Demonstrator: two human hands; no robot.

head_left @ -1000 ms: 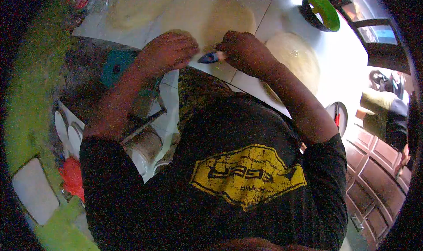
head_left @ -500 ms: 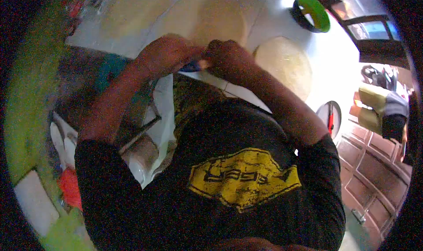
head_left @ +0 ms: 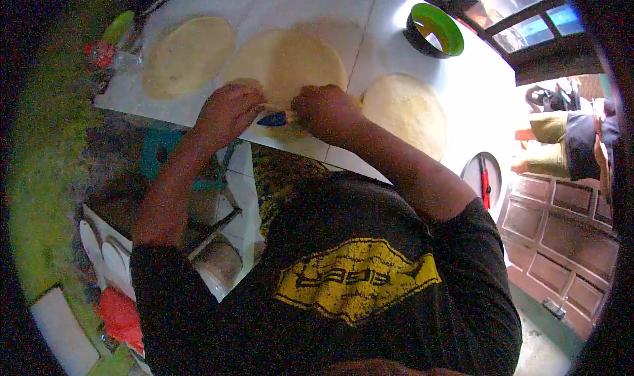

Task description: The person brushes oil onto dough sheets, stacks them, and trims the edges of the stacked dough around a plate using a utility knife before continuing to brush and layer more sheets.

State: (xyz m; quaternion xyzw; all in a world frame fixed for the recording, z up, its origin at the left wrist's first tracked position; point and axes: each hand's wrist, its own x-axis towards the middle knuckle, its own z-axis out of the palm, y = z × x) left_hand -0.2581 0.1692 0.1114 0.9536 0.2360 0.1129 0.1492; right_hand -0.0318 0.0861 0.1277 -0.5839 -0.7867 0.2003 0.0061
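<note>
A broad, thin round of pale dough lies on the white tiled table, its near edge between my hands. My left hand is closed at the left of that edge, fingertips curled down on the dough. My right hand is closed too, with bent fingers gripping the edge a short way to the right. Between them, near the table edge, is a small dark blue object; its kind is unclear. Other dough rounds lie to the left and to the right.
A green-rimmed dark bowl with yellowish liquid stands at the back right. A round plate with a red-handled tool is near my right elbow. A bottle with a red cap is at the far left. A person is at the right.
The view has shifted, showing more of the table. My hands have moved slightly apart at the dough's near edge, and the blue object between them shows more clearly.
</note>
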